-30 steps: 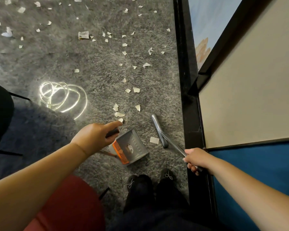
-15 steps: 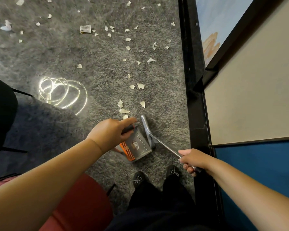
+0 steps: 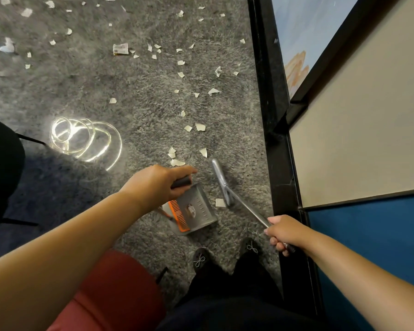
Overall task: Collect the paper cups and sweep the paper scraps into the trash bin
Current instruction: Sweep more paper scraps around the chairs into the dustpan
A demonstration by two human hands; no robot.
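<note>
Grey shag carpet (image 3: 86, 87) fills most of the view, with a black frame (image 3: 268, 120) running down its right edge and a red seat (image 3: 115, 290) low at the left. Beyond the fingers of both hands, white paper scraps (image 3: 181, 62) lie scattered across the carpet, thicker toward the far side; a larger printed scrap (image 3: 120, 49) sits among them. A coil of bright cord (image 3: 81, 139) lies on the carpet to the left of the left fingers.

Just under the left fingers sits the grey dustpan (image 3: 198, 211), its orange comb edge (image 3: 178, 217) on the side nearer the person, and something small and pale inside it. The left hand (image 3: 157, 185) has its fingers curled round the dustpan's dark handle (image 3: 181, 182), forefinger stretched along it. A few scraps (image 3: 176, 162) lie just past that forefinger.

The right hand (image 3: 286, 232) grips the metal shaft of the broom (image 3: 243, 206), fingers wrapped tight round it. The broom head (image 3: 219, 177) rests on the carpet ahead and left of those fingers, beside the dustpan's mouth but apart from it. One square scrap (image 3: 220, 202) lies between the broom head and the dustpan, touching neither that I can tell. Two black shoes (image 3: 198, 260) with small bows stand nearest the person, below both hands.
</note>
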